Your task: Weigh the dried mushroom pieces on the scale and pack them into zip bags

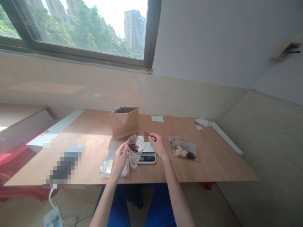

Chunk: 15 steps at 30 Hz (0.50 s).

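Observation:
My left hand (121,154) grips the edge of a clear zip bag (135,160) whose mouth is spread apart; brown dried pieces (133,146) show inside it. A flat brown dried piece (146,136) is pinched in my right hand (156,144), just right of the bag's mouth. Both hands are over a white digital scale (151,158), which the bag partly covers. Its display is too small to read. Under my left hand lies a stack of empty clear bags (109,162) with red seals.
Behind the scale stands an open kraft paper pouch (124,124). Filled zip bags (183,150) with pale and dark pieces lie to the right. A white paper (157,118) and white scraps (201,123) are at the back. A blurred-out object (65,165) with a cable sits at left.

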Motion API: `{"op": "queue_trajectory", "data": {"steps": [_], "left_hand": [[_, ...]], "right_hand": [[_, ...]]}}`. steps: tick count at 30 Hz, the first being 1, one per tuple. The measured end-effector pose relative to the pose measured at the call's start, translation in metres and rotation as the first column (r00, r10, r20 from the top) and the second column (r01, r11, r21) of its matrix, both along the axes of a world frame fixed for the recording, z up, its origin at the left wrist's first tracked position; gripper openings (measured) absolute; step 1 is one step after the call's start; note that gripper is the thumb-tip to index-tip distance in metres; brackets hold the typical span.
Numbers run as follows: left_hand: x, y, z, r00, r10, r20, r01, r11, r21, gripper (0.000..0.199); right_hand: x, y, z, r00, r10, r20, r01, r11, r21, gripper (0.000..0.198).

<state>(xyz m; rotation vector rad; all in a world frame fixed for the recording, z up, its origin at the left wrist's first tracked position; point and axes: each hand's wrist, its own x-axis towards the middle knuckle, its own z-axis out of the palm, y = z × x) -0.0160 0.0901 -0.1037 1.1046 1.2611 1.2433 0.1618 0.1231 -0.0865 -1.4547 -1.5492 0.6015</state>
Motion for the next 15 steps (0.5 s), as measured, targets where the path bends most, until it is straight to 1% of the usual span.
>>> {"op": "queue_trajectory", "data": {"steps": [3, 6, 8, 11, 15], "left_hand": [[0.005, -0.001, 0.000, 0.999, 0.008, -0.040, -0.006, 0.999, 0.041, 0.035], [0.009, -0.004, 0.001, 0.999, 0.026, -0.037, -0.024, 0.998, 0.064, 0.034], [0.012, -0.005, 0.001, 0.999, 0.025, -0.023, -0.023, 0.997, 0.070, 0.034], [0.015, -0.008, 0.003, 1.000, 0.016, 0.011, -0.016, 0.998, 0.067, 0.033], [0.021, -0.011, 0.006, 0.993, 0.022, 0.116, -0.022, 1.000, 0.003, 0.033]], "right_hand": [[-0.007, -0.013, 0.026, 0.987, 0.161, 0.017, -0.159, 0.983, -0.087, 0.021], [-0.013, -0.018, 0.037, 0.965, 0.264, 0.012, -0.259, 0.955, -0.142, 0.021], [-0.017, -0.018, 0.037, 0.964, 0.267, -0.004, -0.264, 0.952, -0.158, 0.021], [-0.025, -0.014, 0.032, 0.977, 0.214, -0.020, -0.214, 0.964, -0.160, 0.021], [-0.034, -0.011, 0.026, 0.989, 0.149, -0.001, -0.148, 0.981, -0.129, 0.023]]}}
